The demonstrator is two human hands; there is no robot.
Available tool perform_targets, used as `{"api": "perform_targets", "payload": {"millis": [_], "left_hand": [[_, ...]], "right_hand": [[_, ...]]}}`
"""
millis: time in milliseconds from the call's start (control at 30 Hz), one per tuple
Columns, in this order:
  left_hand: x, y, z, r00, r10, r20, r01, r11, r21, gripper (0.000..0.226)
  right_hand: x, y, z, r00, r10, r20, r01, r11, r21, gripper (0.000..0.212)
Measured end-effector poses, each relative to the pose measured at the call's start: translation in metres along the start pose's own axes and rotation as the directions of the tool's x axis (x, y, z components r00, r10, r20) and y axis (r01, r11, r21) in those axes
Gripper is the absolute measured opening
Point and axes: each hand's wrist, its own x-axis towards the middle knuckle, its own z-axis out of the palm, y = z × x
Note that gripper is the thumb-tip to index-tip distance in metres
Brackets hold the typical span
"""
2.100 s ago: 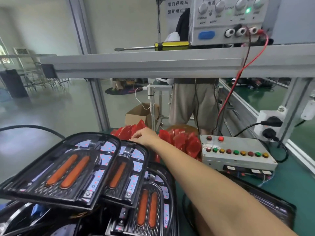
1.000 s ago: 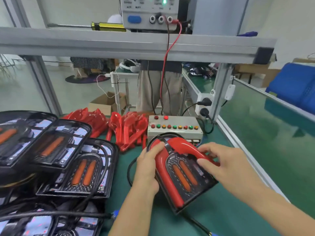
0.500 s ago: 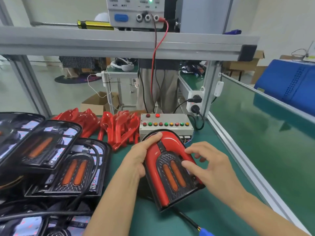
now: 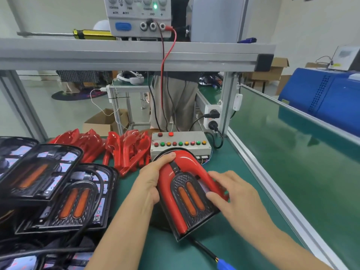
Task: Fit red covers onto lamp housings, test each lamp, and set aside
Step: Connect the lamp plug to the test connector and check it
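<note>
Since half a second ago right hand (image 4: 236, 199) has flattened, fingers straight, onto red cover (image 4: 176, 184) while left hand (image 4: 151, 182) grips lamp housing (image 4: 194, 217); uneven pressure risks a half-seated clip.

A glossy red cover (image 4: 183, 162) arches over a black, mesh-textured lamp housing (image 4: 196, 211) with twin orange strips (lower centre); green mat (image 4: 243, 172); blue machine (image 4: 321, 98), upper right.

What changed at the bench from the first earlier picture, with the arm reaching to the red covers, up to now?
A red cover left the pile and now sits on a lamp housing on the green mat. The left hand holds its left edge, thumb on the arch; the right hand presses the right leg down with straight fingers. Over the last second the lamp came nearer the person. The red cover pile, stacked bare housings and button box are unchanged.
</note>
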Motion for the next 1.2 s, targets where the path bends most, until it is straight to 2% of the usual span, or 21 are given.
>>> {"api": "perform_targets", "payload": {"millis": [133,267,333,367,400,433,467,500,533,567,600,633,667,767,900,967,1000,1033,1067,1133,1200], "left_hand": [[-0.002,-0.003,-0.002,0.999,-0.002,0.033,0.002,1.0,-0.003,0.06],[-0.002,-0.003,-0.003,0.998,-0.007,0.063,0.006,1.0,0.01,0.063],[-0.002,-0.002,-0.004,0.998,-0.015,0.056,0.014,1.0,0.01,0.065],[-0.001,-0.002,-0.005,0.998,-0.018,0.053,0.017,1.0,0.006,0.066],[0.0,-0.002,-0.005,0.999,-0.018,0.052,0.017,1.0,0.004,0.066],[0.0,-0.003,-0.004,0.998,-0.017,0.053,0.017,1.0,0.003,0.066],[0.0,-0.003,-0.004,0.998,-0.016,0.055,0.016,1.0,0.002,0.065],[0.0,-0.004,-0.002,0.998,-0.015,0.057,0.015,1.0,-0.001,0.065],[0.0,-0.004,-0.001,0.998,-0.011,0.056,0.011,1.0,-0.005,0.066],[0.0,-0.004,0.001,0.999,-0.007,0.049,0.007,1.0,-0.011,0.066],[0.0,-0.004,0.001,0.999,-0.002,0.041,0.002,1.0,-0.016,0.066],[0.0,-0.004,0.002,0.999,0.005,0.037,-0.004,1.0,-0.02,0.067],[0.0,-0.004,0.001,0.999,0.011,0.038,-0.01,1.0,-0.022,0.067],[-0.001,-0.006,-0.001,0.997,0.013,0.074,-0.012,1.0,-0.017,0.066],[0.0,-0.004,-0.002,0.997,0.041,0.071,-0.044,0.998,0.04,0.065],[0.001,-0.003,-0.001,0.997,0.04,0.073,-0.044,0.998,0.055,0.061],[0.001,-0.003,0.0,0.997,0.038,0.073,-0.043,0.997,0.061,0.061],[0.001,-0.003,0.0,0.996,0.036,0.076,-0.041,0.997,0.069,0.061],[0.002,-0.004,0.0,0.996,0.033,0.081,-0.039,0.996,0.075,0.062],[0.002,-0.004,-0.001,0.996,0.025,0.091,-0.034,0.994,0.1,0.063],[0.003,-0.002,0.0,0.996,0.009,0.093,-0.023,0.987,0.157,0.057]], "right_hand": [[-0.012,-0.006,0.007,0.966,-0.257,-0.022,0.231,0.899,-0.373,0.047],[-0.014,-0.003,0.011,0.952,-0.305,-0.038,0.267,0.881,-0.392,0.047],[-0.011,0.001,0.005,0.987,-0.153,-0.042,0.143,0.971,-0.191,0.04],[-0.009,0.0,0.0,1.0,-0.01,0.014,0.01,1.0,0.029,0.033],[-0.007,-0.002,-0.004,0.984,0.115,0.136,-0.151,0.944,0.293,0.033],[-0.005,-0.003,-0.005,0.949,0.182,0.259,-0.294,0.811,0.505,0.036],[-0.003,-0.002,-0.005,0.926,0.206,0.317,-0.366,0.701,0.613,0.036],[-0.002,-0.001,-0.005,0.919,0.216,0.331,-0.386,0.67,0.635,0.034],[-0.003,0.0,-0.005,0.939,0.214,0.271,-0.337,0.74,0.582,0.031],[-0.005,0.001,-0.004,0.97,0.189,0.151,-0.237,0.874,0.425,0.027],[-0.007,0.001,-0.004,0.993,0.116,0.029,-0.119,0.975,0.187,0.025],[-0.009,0.0,-0.003,0.998,0.003,-0.056,-0.004,1.0,-0.019,0.027],[-0.011,-0.001,-0.001,0.992,-0.095,-0.079,0.084,0.987,-0.134,0.029],[-0.012,-0.004,0.001,0.986,-0.163,-0.034,0.157,0.977,-0.148,0.032],[-0.012,-0.003,0.003,0.995,-0.096,-0.035,0.087,0.978,-0.188,0.035],[-0.012,0.0,0.001,0.999,0.002,-0.049,-0.007,0.995,-0.099,0.034],[-0.011,0.001,0.0,0.995,0.092,-0.034,-0.091,0.996,0.011,0.035],[-0.01,0.002,-0.002,0.978,0.205,0.035,-0.208,0.965,0.158,0.039],[-0.008,0.003,-0.004,0.942,0.294,0.163,-0.333,0.886,0.322,0.043],[-0.006,0.004,-0.005,0.871,0.27,0.411,-0.477,0.67,0.569,0.037],[-0.007,0.007,-0.005,0.869,0.243,0.431,-0.479,0.63,0.611,0.031]]}}
